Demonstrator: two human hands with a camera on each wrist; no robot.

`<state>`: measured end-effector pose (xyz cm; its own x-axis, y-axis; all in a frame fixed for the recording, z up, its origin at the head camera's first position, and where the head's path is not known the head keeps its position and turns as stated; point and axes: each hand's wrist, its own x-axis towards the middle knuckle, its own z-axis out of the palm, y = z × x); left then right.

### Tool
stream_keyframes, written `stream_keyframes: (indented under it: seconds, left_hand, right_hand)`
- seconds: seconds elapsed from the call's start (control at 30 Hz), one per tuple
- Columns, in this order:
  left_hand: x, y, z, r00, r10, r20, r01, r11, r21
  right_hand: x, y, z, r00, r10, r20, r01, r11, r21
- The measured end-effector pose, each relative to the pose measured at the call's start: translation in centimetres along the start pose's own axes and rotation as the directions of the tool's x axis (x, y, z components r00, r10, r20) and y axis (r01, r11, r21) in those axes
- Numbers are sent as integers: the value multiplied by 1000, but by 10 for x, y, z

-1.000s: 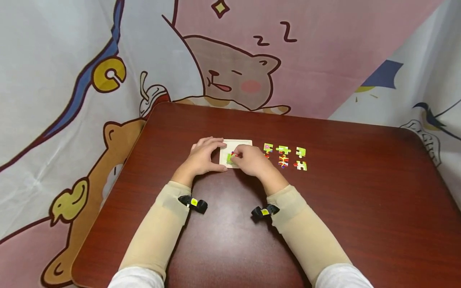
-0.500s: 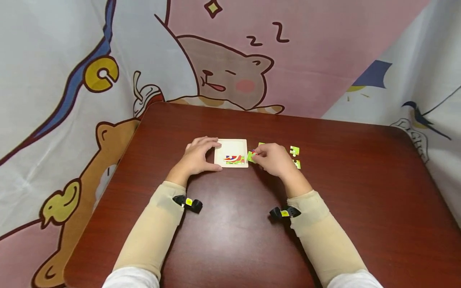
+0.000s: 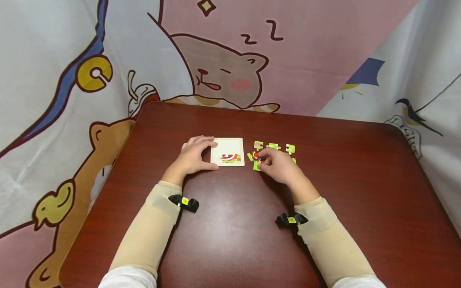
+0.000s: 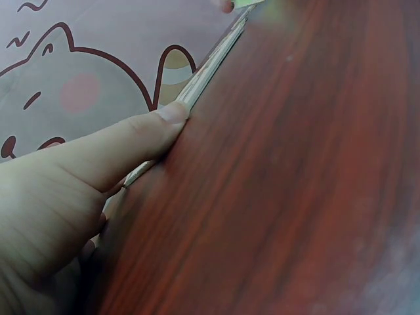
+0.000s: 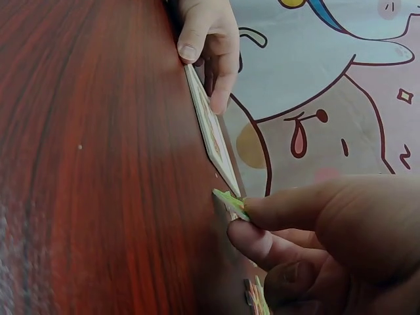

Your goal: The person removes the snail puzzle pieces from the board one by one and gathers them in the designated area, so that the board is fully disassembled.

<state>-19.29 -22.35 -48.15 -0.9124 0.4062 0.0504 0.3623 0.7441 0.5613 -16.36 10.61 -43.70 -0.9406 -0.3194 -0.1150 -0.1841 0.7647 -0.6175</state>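
A square, pale puzzle tray (image 3: 225,145) lies on the table, with joined red, blue and green pieces along the near side of its recess. My left hand (image 3: 192,154) holds its left end, thumb at the near edge and fingers toward the far edge; the left wrist view shows the thumb (image 4: 174,113) against the tray's side. Right of the tray, my right hand (image 3: 279,164) is low among loose pieces. In the right wrist view it pinches a green jigsaw piece (image 5: 230,205) between thumb and fingertip, close to the tray's corner.
Several loose jigsaw pieces, such as a green one with a pink spot (image 3: 257,144) and another green one (image 3: 290,148), lie around the right hand, which partly covers the group. The dark red table (image 3: 360,192) reaches back to a printed cloth (image 3: 295,72).
My right hand has moved from over the tray to the loose pieces on the right, carrying a green piece out of the tray's near left corner. My left hand still holds the tray.
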Motion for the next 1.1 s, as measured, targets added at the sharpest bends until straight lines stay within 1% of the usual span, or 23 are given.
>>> stream_keyframes:
  seconds: [0.2,0.4,0.6,0.73,0.8,0.87,0.93,1.03,1.1]
  left_hand:
    - [0,-1,0,1000,2,1,-2,1000,6]
    - [-1,0,-2,1000,-1,-1,1,1000,-7]
    - [-1,0,-2,1000,-3,-2,3,1000,-5]
    - [-2,1,-3,1000,-8,2,8,1000,-7]
    - [-2,1,-4,1000,-11,2,11,1000,-9]
    - [-2,1,-4,1000,-12,2,12,1000,-10]
    - [-2,0,-3,1000,-11,0,11,1000,-10]
    - [-1,0,-2,1000,-10,5,10,1000,-8]
    - [-1,0,-1,1000,-7,9,7,1000,-5]
  right_hand:
    - [-2,1,2,999,-23,29,23,1000,-12]
    - [-2,1,5,998,-61,12,62,997,-36]
    - [-2,-2,6,998,-55,26,56,997,-52]
    - [-1,-2,7,999,-49,2,49,996,-71]
    - [1,-3,8,998,-57,-23,54,994,-100]
    - [2,-3,10,996,-74,-45,66,986,-154]
    - [4,-4,11,996,-73,-53,60,976,-211]
    - [4,-6,13,999,-31,-41,19,962,-273]
    - [3,-7,14,999,10,-30,-18,958,-285]
